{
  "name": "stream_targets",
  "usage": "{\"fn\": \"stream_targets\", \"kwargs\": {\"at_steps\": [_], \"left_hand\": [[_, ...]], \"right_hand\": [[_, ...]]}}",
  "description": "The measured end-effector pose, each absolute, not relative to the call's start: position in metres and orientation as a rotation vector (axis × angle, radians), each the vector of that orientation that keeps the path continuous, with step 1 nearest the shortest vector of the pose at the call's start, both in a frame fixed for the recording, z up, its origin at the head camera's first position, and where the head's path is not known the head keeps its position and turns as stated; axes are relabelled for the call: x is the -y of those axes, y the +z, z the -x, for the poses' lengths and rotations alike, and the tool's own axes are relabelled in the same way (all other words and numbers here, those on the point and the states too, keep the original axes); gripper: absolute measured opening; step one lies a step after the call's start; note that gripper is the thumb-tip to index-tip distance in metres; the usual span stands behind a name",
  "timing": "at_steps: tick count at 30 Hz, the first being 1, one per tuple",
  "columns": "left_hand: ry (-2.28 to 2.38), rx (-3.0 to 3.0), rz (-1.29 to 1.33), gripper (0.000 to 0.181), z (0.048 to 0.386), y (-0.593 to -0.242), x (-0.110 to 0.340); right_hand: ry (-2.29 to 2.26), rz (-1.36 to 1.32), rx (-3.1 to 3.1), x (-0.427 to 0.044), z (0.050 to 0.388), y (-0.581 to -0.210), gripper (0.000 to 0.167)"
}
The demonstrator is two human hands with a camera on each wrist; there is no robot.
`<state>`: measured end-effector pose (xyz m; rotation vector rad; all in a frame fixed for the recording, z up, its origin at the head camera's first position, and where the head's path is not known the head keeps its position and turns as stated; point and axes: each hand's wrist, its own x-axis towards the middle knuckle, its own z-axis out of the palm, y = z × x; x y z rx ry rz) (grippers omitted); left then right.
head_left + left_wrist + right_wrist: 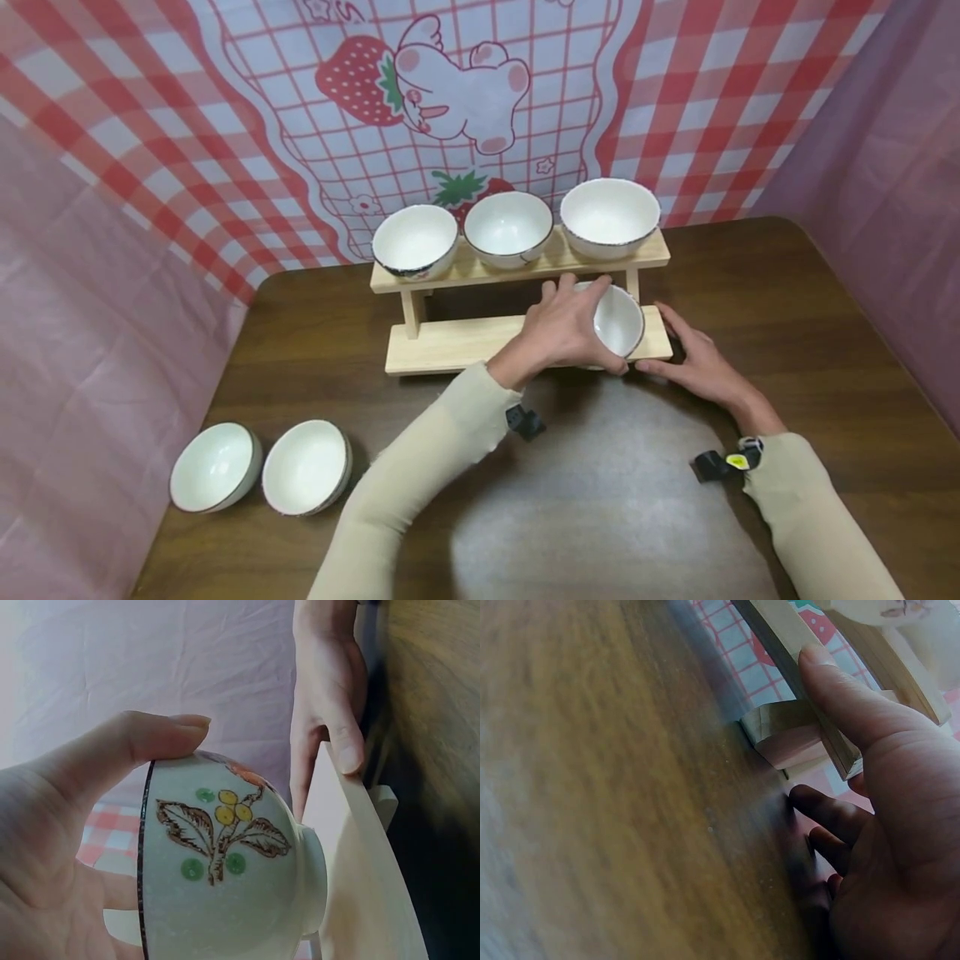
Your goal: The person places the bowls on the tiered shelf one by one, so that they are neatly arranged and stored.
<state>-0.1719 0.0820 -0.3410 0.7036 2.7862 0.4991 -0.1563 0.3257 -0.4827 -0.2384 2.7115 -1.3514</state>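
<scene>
My left hand [566, 325] grips a white bowl [619, 321] by its rim, thumb at the front and fingers at the back. In the left wrist view the bowl [225, 877] shows painted brown leaves and yellow berries, and its foot is at the board of a two-tier wooden rack [457, 343]. This is the right part of the lower tier. My right hand [697, 362] holds the right end of that tier. In the right wrist view, the thumb [840, 686] lies along the board's front edge, with the other fingers around the end.
On the upper tier stand three white bowls, at left [416, 242], middle [508, 229] and right [610, 218]. Two more bowls, one outer [216, 468] and one inner [307, 468], stand at the table's left. Behind the brown table [600, 517] hangs a red-checked cloth [697, 108].
</scene>
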Motion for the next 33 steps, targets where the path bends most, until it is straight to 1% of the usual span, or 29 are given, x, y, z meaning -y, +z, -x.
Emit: {"fn": "stream_targets", "kwargs": {"at_steps": [11,33], "left_hand": [[0.475,-2.819,-0.691,0.111,0.176,-0.35,-0.1],[0.379,-2.857,-0.62,0.112,0.179,-0.361,-0.117]], "right_hand": [[-1.363,0.245,-2.687,-0.327,0.158,-0.484,0.095],[-1.345,0.246,-2.689,-0.328,0.156,-0.483,0.095]]}}
